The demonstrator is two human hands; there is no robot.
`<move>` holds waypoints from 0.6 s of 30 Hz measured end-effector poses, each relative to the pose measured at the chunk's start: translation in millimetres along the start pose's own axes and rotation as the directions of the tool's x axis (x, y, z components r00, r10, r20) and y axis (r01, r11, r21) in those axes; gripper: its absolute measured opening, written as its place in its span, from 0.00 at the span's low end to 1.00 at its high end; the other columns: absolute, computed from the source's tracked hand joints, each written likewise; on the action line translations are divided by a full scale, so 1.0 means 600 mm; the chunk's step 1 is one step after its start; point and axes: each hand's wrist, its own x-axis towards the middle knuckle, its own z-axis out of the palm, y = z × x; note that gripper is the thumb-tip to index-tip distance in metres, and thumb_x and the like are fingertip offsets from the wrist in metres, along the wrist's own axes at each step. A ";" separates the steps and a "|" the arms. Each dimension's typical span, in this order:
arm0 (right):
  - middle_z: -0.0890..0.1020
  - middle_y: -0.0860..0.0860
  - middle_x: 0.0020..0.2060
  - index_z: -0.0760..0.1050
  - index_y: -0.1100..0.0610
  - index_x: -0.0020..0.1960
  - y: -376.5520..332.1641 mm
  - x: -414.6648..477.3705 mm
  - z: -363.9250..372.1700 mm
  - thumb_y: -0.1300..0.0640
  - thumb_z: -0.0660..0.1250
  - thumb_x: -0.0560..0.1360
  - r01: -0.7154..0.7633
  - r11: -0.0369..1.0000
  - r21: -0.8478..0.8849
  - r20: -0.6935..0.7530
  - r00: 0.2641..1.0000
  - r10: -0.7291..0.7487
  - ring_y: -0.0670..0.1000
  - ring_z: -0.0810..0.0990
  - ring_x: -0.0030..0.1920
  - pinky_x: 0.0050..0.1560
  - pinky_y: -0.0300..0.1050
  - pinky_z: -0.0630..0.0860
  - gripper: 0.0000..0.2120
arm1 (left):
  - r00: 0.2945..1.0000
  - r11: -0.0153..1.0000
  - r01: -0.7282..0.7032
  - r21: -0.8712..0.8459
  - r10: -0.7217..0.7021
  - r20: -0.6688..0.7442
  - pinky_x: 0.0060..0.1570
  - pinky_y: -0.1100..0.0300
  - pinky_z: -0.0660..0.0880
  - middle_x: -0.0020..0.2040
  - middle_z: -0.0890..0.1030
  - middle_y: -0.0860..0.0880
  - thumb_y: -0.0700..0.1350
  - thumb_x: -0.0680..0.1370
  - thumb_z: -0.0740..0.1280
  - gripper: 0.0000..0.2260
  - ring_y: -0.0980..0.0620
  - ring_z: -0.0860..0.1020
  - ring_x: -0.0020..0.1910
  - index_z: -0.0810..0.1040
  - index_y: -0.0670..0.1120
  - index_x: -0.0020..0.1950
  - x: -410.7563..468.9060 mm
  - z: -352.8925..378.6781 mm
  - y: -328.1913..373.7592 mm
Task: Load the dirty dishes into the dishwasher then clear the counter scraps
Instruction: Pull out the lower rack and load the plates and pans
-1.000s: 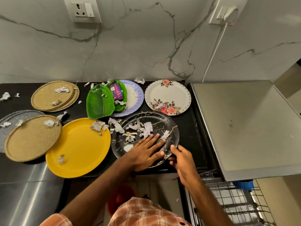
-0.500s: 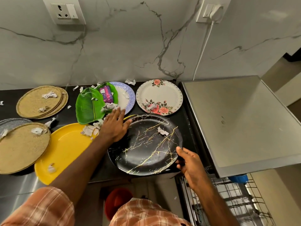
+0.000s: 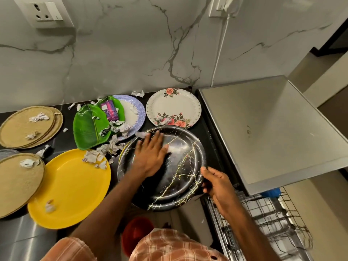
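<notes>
Returned onto the round black gold-veined plate (image 3: 180, 179), flat-fingered left hand (image 3: 148, 157) sweeps white paper scraps (image 3: 170, 148) off; right hand (image 3: 216, 182) grips its rim steady

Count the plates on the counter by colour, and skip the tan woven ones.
black gold-veined plate: 1
yellow plate: 1
green leaf plates: 2
white floral plate: 1
blue-rimmed white plate: 1
grey plate, mostly hidden: 1
Total: 7
</notes>
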 end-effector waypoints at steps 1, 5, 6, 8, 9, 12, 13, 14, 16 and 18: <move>0.82 0.51 0.37 0.85 0.58 0.52 0.001 -0.002 -0.007 0.58 0.66 0.82 0.000 1.000 -0.001 0.000 1.000 0.000 0.45 0.75 0.34 0.34 0.40 0.70 0.09 | 0.998 0.998 0.058 0.024 -0.057 -0.037 0.77 0.44 0.32 0.81 0.34 0.56 0.68 0.80 0.35 0.30 0.49 0.33 0.80 0.38 0.61 0.81 0.004 -0.005 -0.018; 0.81 0.53 0.41 0.85 0.58 0.53 0.006 -0.006 -0.034 0.55 0.67 0.81 -0.002 1.000 -0.013 -0.014 1.000 0.002 0.46 0.75 0.36 0.35 0.39 0.72 0.10 | 0.962 0.975 0.202 -0.093 -0.216 -0.166 0.78 0.44 0.42 0.83 0.46 0.47 0.65 0.83 0.48 0.30 0.43 0.46 0.82 0.48 0.57 0.83 0.016 -0.028 -0.054; 0.82 0.55 0.42 0.85 0.58 0.52 0.007 -0.007 -0.049 0.54 0.67 0.81 -0.005 1.000 0.008 -0.041 0.999 0.005 0.47 0.75 0.37 0.36 0.39 0.73 0.10 | 0.960 0.969 0.200 -0.146 -0.224 -0.170 0.78 0.44 0.51 0.82 0.55 0.43 0.63 0.84 0.51 0.30 0.41 0.55 0.81 0.53 0.52 0.83 0.025 -0.034 -0.050; 0.84 0.57 0.46 0.86 0.55 0.51 0.003 -0.011 -0.062 0.53 0.68 0.79 -0.014 0.999 0.053 -0.068 0.998 0.017 0.52 0.79 0.43 0.42 0.45 0.74 0.10 | 0.958 0.944 0.178 -0.279 -0.231 -0.172 0.68 0.47 0.69 0.71 0.74 0.39 0.59 0.84 0.58 0.25 0.39 0.73 0.70 0.67 0.46 0.76 0.028 -0.049 -0.047; 0.86 0.57 0.48 0.87 0.54 0.50 0.002 -0.011 -0.069 0.51 0.68 0.78 -0.022 0.997 0.070 -0.082 0.996 0.027 0.55 0.80 0.46 0.46 0.49 0.75 0.10 | 0.956 0.928 0.160 -0.337 -0.231 -0.182 0.62 0.50 0.72 0.64 0.80 0.40 0.57 0.83 0.60 0.20 0.40 0.78 0.64 0.74 0.47 0.71 0.026 -0.056 -0.042; 0.87 0.59 0.48 0.85 0.57 0.48 -0.003 -0.020 -0.125 0.51 0.68 0.77 -0.003 0.993 0.115 -0.167 0.986 0.022 0.60 0.81 0.52 0.60 0.57 0.75 0.11 | 0.965 0.864 0.103 -0.492 -0.206 -0.160 0.52 0.51 0.75 0.49 0.84 0.48 0.57 0.82 0.63 0.14 0.46 0.81 0.50 0.81 0.50 0.58 0.024 -0.061 0.023; 0.87 0.59 0.49 0.85 0.58 0.49 -0.005 -0.026 -0.146 0.53 0.67 0.79 0.006 0.991 0.133 -0.192 0.981 0.020 0.60 0.82 0.54 0.63 0.57 0.75 0.10 | 0.970 0.842 0.080 -0.534 -0.189 -0.153 0.50 0.51 0.75 0.46 0.84 0.50 0.59 0.82 0.63 0.15 0.48 0.81 0.48 0.81 0.49 0.56 0.026 -0.058 0.048; 0.87 0.58 0.50 0.85 0.57 0.49 -0.006 -0.032 -0.165 0.55 0.65 0.81 0.014 0.989 0.149 -0.217 0.976 0.019 0.59 0.83 0.55 0.65 0.57 0.76 0.10 | 0.973 0.818 0.056 -0.573 -0.174 -0.154 0.48 0.52 0.75 0.46 0.84 0.51 0.61 0.82 0.63 0.17 0.51 0.80 0.46 0.81 0.49 0.55 0.026 -0.054 0.072; 0.88 0.53 0.49 0.84 0.55 0.51 -0.013 -0.047 -0.208 0.56 0.64 0.83 0.051 0.983 0.176 -0.283 0.959 0.001 0.55 0.83 0.57 0.64 0.54 0.75 0.10 | 0.978 0.776 0.015 -0.630 -0.142 -0.153 0.47 0.54 0.74 0.44 0.83 0.57 0.62 0.81 0.62 0.17 0.56 0.79 0.45 0.80 0.50 0.53 0.031 -0.040 0.126; 0.88 0.49 0.51 0.83 0.51 0.56 -0.012 -0.057 -0.261 0.54 0.64 0.83 0.112 0.977 0.180 -0.363 0.931 -0.040 0.52 0.83 0.59 0.64 0.52 0.75 0.09 | 0.985 0.749 -0.020 -0.662 -0.098 -0.141 0.42 0.55 0.72 0.36 0.79 0.61 0.60 0.83 0.61 0.16 0.61 0.75 0.39 0.78 0.52 0.45 0.036 -0.023 0.195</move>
